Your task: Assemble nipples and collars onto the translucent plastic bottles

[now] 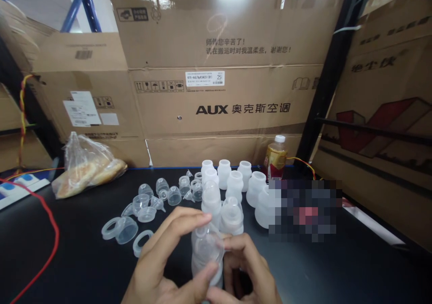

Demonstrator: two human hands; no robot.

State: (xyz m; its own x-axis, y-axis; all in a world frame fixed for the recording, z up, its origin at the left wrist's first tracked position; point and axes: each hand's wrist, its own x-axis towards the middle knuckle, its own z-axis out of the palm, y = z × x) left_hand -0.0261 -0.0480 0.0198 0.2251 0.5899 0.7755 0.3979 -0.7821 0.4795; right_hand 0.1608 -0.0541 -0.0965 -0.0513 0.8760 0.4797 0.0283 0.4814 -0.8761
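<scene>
A frosted plastic baby bottle point(206, 270) with a clear domed cap point(207, 241) stands upright between my hands at the front of the table. My left hand point(165, 259) curls round it from the left, index finger over the cap's top and thumb on its near side. From the right, my right hand point(251, 268) grips the bottle with bent fingers, the index fingertip against the cap. Just behind are two more capped bottles, one of them a squat bottle point(232, 218). A clear screw ring point(141, 243) lies beside my left hand.
Several open frosted bottles point(234, 184) stand behind. Loose clear caps point(127, 230), rings and nipples are scattered to the left. Bagged bread point(89, 173), a power strip point(22, 184) and a red cable point(56, 232) lie farther left. A drink bottle point(276, 157) stands before a cardboard wall point(162, 115).
</scene>
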